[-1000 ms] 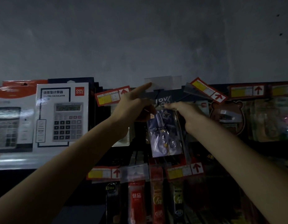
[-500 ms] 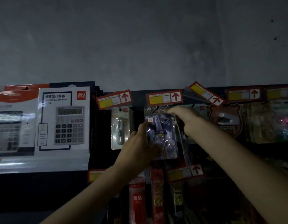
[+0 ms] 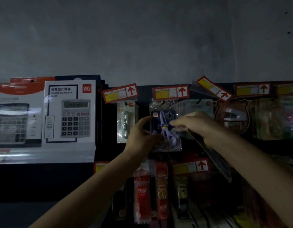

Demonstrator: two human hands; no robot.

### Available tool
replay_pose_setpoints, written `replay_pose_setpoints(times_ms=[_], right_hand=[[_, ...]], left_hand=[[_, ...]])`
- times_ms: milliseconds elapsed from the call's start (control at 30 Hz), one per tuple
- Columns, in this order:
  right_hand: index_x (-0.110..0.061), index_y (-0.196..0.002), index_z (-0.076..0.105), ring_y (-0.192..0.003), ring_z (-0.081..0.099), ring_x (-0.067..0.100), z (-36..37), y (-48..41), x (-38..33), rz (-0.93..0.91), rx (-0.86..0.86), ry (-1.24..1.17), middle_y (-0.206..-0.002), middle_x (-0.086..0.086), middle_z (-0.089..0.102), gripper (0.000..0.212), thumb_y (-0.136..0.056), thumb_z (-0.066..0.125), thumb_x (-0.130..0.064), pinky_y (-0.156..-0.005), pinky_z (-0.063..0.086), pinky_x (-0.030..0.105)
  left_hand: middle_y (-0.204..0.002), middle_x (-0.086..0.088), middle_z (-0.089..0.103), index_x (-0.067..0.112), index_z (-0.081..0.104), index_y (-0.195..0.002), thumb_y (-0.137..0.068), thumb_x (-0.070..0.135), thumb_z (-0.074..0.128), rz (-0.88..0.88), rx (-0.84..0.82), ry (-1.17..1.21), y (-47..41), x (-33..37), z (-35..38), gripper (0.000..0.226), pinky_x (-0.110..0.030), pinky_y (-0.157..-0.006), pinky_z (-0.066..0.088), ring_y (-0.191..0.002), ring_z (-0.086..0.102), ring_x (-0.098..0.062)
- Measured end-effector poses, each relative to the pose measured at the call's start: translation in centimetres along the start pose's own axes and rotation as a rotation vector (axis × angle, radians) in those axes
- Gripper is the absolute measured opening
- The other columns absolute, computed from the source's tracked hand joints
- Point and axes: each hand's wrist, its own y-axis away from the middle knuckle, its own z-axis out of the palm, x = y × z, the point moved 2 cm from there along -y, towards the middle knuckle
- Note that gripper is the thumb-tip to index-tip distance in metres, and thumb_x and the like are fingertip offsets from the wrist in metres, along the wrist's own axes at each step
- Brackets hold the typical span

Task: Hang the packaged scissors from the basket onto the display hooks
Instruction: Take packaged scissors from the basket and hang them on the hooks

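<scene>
Dim grey wall topped a dark display rack, with a calculator box [image 3: 70, 112] at its left. Beside it, the left hand [image 3: 140, 135] gripped the left edge of the packaged scissors [image 3: 165, 127], which hung just below a price tag [image 3: 170, 92], seemingly already on its hook. At the pack's right edge lay the right hand [image 3: 196, 124], fingers blurred; I could not tell whether they pinched or only touched. I judged this the settling step; next, both hands should let go gently and fetch another pack. Half a second before, the right hand had been higher, at the pack's top.
</scene>
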Motion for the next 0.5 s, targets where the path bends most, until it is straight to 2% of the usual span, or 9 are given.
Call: replay_pose_setpoints(times_ms=[33,67,133,167,300,400,500], right_hand=[[-0.014,-0.098,0.078,-0.098,0.066,0.022,0.0,0.7,0.3,-0.009,-0.027,0.03,-0.102,0.004,0.073,0.025,-0.079,0.086,-0.029,-0.096,0.052,0.043],[-0.013,-0.115,0.072,-0.103,0.063,0.02,0.0,1.1,0.6,-0.009,-0.055,0.053,-0.11,0.003,0.069,0.04,-0.08,0.085,-0.029,-0.099,0.05,0.043],[-0.016,-0.141,0.056,-0.112,0.053,0.019,0.2,1.9,1.1,-0.011,-0.088,0.091,-0.134,0.005,0.057,0.067,-0.082,0.084,-0.033,-0.095,0.044,0.037],[-0.021,-0.147,0.048,-0.111,0.05,0.02,0.3,1.9,1.3,-0.016,-0.089,0.1,-0.143,0.004,0.051,0.075,-0.082,0.083,-0.035,-0.092,0.041,0.035],[-0.027,-0.154,0.037,-0.112,0.05,0.024,0.6,1.7,1.5,-0.02,-0.091,0.144,-0.153,0.003,0.043,0.082,-0.085,0.081,-0.034,-0.089,0.039,0.036],[-0.023,-0.156,0.035,-0.128,0.05,0.027,0.8,1.1,1.4,0.012,-0.106,0.155,-0.156,0.005,0.041,0.084,-0.085,0.081,-0.031,-0.089,0.037,0.035],[-0.019,-0.158,0.032,-0.135,0.046,0.029,1.1,-0.1,1.3,0.051,-0.122,0.169,-0.159,0.007,0.037,0.084,-0.088,0.078,-0.024,-0.09,0.038,0.034]], left_hand=[[-0.084,-0.008,0.074,0.024,0.048,-0.147,-0.085,0.001,0.078,-0.001,0.004,-0.005,-0.1,0.0,0.2,0.073,-0.044,-0.073,0.064,-0.076,0.076,-0.022],[-0.084,-0.01,0.075,0.022,0.047,-0.148,-0.085,0.002,0.078,-0.006,0.006,0.0,-0.1,0.0,0.4,0.074,-0.046,-0.076,0.064,-0.078,0.076,-0.024],[-0.085,-0.013,0.076,0.02,0.045,-0.15,-0.084,0.001,0.079,-0.016,0.013,0.023,-0.6,-0.2,0.8,0.077,-0.05,-0.078,0.063,-0.078,0.077,-0.026],[-0.086,-0.014,0.076,0.019,0.045,-0.15,-0.083,0.001,0.08,-0.02,0.023,0.029,-0.9,-0.4,0.9,0.078,-0.05,-0.077,0.063,-0.078,0.077,-0.027],[-0.092,-0.013,0.076,0.017,0.047,-0.148,-0.082,0.001,0.081,-0.011,0.072,0.024,-1.9,-0.9,1.5,0.076,-0.045,-0.074,0.064,-0.076,0.076,-0.024],[-0.1,-0.014,0.074,0.017,0.048,-0.146,-0.081,0.002,0.081,-0.016,0.117,-0.038,-2.6,-1.2,1.8,0.074,-0.038,-0.068,0.063,-0.08,0.074,-0.023],[-0.112,-0.014,0.072,0.018,0.05,-0.144,-0.08,0.005,0.083,-0.012,0.165,-0.103,-3.5,-1.8,2.1,0.074,-0.046,-0.075,0.064,-0.09,0.073,-0.028]])
